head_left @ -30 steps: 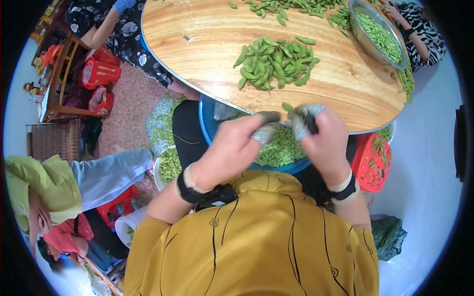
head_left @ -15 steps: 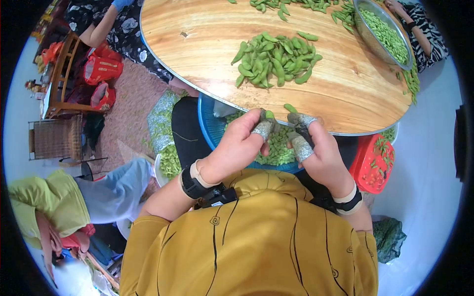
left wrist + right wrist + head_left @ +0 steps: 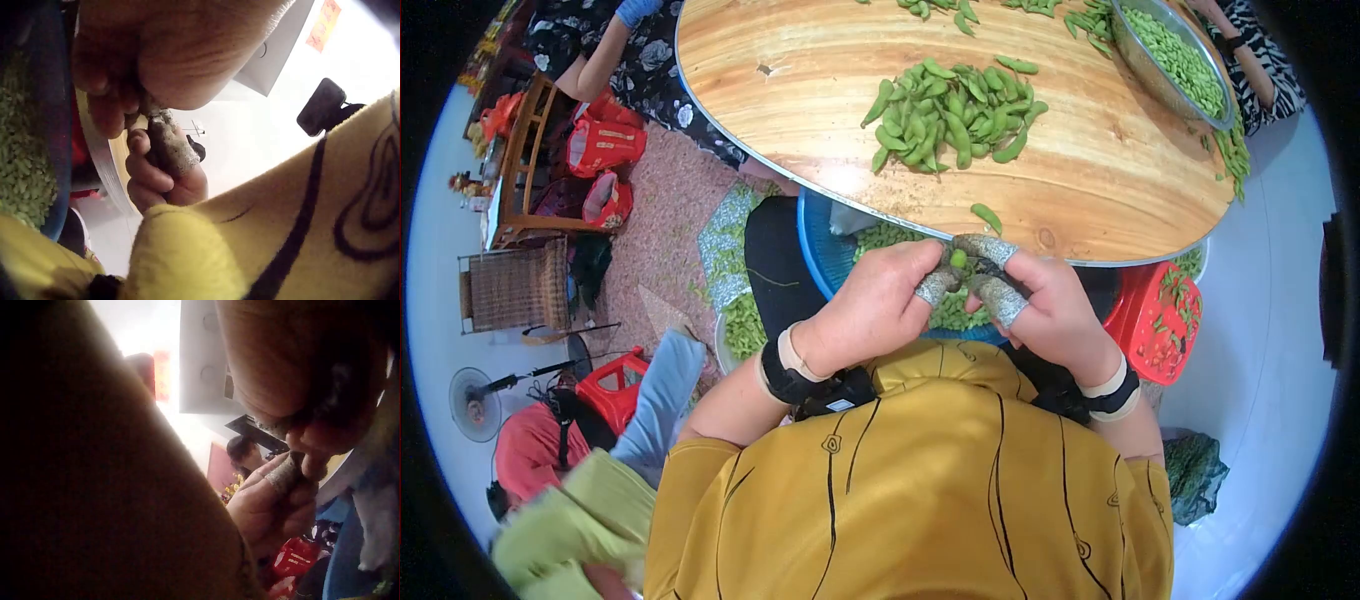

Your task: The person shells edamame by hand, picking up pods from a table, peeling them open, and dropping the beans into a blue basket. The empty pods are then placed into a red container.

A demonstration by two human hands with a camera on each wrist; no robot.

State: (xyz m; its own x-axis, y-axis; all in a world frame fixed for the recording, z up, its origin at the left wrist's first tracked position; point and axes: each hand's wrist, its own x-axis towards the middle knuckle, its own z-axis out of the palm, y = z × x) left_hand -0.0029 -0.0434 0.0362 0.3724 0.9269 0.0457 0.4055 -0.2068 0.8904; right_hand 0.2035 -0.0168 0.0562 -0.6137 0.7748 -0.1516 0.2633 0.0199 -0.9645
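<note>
In the head view the left hand (image 3: 878, 298) pinches a green pod (image 3: 958, 259) between its thumb and a taped finger, just off the table's near edge. The right hand (image 3: 1040, 300), with grey tape on thumb and forefinger, meets it there, its fingertips at the same pod. One loose pod (image 3: 986, 218) lies on the wooden table (image 3: 800, 110) above the hands, and a pile of pods (image 3: 955, 115) lies farther back. Below the hands is a blue basket (image 3: 815, 240) of shelled beans, partly hidden. Both wrist views show the taped fingers close together; the pod is hidden there.
A metal bowl (image 3: 1175, 70) of beans stands at the table's far right. A red tray (image 3: 1145, 330) with pods is right of the legs, a white tub (image 3: 722, 345) to the left. Other people are at the table's far side and at lower left.
The hands, apart half a second ago, have come together at the pod in the left hand. At lower left, the person in light green has moved downward, and a fan and red stool show.
</note>
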